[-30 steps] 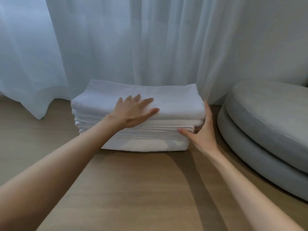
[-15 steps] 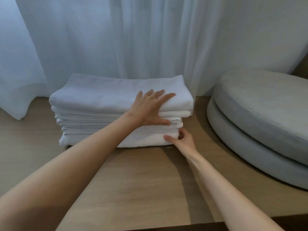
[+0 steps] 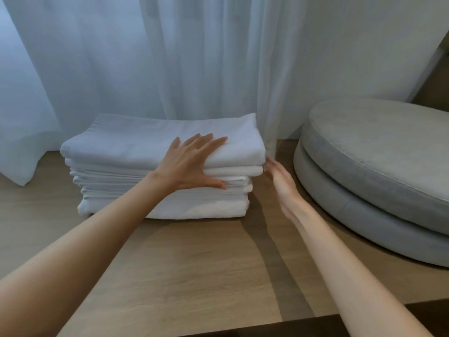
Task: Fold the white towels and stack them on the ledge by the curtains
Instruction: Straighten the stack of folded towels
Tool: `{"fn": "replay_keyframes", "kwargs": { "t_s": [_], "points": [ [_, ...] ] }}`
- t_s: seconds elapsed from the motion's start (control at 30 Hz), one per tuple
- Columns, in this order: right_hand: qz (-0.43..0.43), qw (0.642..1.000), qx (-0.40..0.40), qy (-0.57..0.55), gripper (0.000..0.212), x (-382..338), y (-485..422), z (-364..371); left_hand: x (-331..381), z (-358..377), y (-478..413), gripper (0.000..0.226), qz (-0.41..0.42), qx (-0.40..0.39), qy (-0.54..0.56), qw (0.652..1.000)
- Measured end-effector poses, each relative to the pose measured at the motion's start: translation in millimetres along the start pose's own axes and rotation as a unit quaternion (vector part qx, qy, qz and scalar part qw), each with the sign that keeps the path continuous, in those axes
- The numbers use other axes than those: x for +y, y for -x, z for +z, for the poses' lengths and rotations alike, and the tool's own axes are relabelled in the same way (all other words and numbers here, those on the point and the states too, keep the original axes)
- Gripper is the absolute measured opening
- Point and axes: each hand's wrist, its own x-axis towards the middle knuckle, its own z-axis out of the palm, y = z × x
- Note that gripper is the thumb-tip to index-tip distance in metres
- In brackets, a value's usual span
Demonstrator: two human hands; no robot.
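A stack of several folded white towels (image 3: 136,152) stands on the wooden ledge (image 3: 199,263), right in front of the sheer white curtains (image 3: 145,64). My left hand (image 3: 192,164) lies flat with spread fingers on the stack's top front right part, the thumb down along the front folds. My right hand (image 3: 279,181) is blurred, fingers straight, just off the stack's right side at the height of the upper towels. Neither hand holds anything.
Two round grey cushions (image 3: 379,171) lie stacked on the ledge at the right, close to the towels. The ledge's front edge (image 3: 340,312) runs across the bottom right, with dark floor below. A wall corner shows at the far right.
My right hand has left the lower right corner of the stack and risen to the upper right side. The left hand stays pressed on top.
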Motion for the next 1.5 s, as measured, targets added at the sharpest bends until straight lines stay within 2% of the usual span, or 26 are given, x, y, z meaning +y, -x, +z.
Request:
{"fn": "replay_keyframes", "kwargs": {
  "t_s": [0.1, 0.17, 0.37, 0.53, 0.67, 0.73, 0.8, 0.83, 0.93, 1.03, 1.13, 1.2, 1.27, 1.37, 1.5],
  "points": [
    [0.029, 0.986, -0.035, -0.163, 0.049, -30, -12, 31, -7, -2, 10, 0.114, -0.031, -0.004, -0.011, 0.999],
    [0.046, 0.979, -0.017, -0.199, 0.047, -44, -17, 43, -10, -4, 12, 0.112, -0.029, 0.003, -0.019, 0.999],
    [0.011, 0.990, -0.014, -0.141, 0.047, -37, -16, 51, 7, 6, -4, 0.100, -0.008, 0.054, 0.015, 0.998],
    [0.007, 0.985, -0.022, -0.168, 0.049, -41, -7, 58, 21, 14, -9, 0.104, -0.028, 0.067, 0.001, 0.997],
    [-0.002, 0.993, -0.047, -0.106, 0.046, -40, -2, 46, 30, 15, -4, 0.104, -0.039, 0.081, -0.007, 0.996],
    [-0.008, 0.997, -0.014, -0.082, 0.040, -40, 1, 42, 28, 11, 2, 0.101, -0.033, 0.077, 0.007, 0.996],
    [-0.045, 0.993, 0.058, -0.087, 0.034, -41, 3, 43, 17, 5, 15, 0.094, -0.036, 0.083, 0.029, 0.995],
    [-0.078, 0.990, 0.084, -0.078, 0.037, -43, 5, 44, 10, 3, 24, 0.089, -0.046, 0.092, 0.040, 0.994],
    [-0.180, 0.980, 0.072, 0.039, 0.053, -45, 12, 49, -19, 1, 57, 0.072, -0.125, 0.145, 0.069, 0.979],
    [-0.228, 0.966, 0.069, 0.102, 0.090, -31, 22, 57, -51, 2, 85, 0.056, -0.292, 0.227, 0.129, 0.920],
    [-0.233, 0.965, 0.087, 0.084, 0.116, -12, 30, 68, -76, 2, 100, 0.067, -0.426, 0.277, 0.241, 0.827],
    [-0.220, 0.969, 0.095, 0.060, 0.118, -5, 31, 73, -90, 1, 104, 0.082, -0.468, 0.294, 0.307, 0.775],
    [-0.207, 0.972, 0.103, 0.050, 0.112, -2, 29, 75, -105, 0, 102, 0.093, -0.468, 0.307, 0.405, 0.723],
    [-0.194, 0.973, 0.117, 0.043, 0.104, -5, 29, 77, -124, -4, 94, 0.080, -0.459, 0.314, 0.526, 0.643],
    [-0.165, 0.973, 0.164, 0.005, 0.094, -5, 34, 85, -136, -3, 86, 0.065, -0.475, 0.340, 0.538, 0.608]
  ]
}}
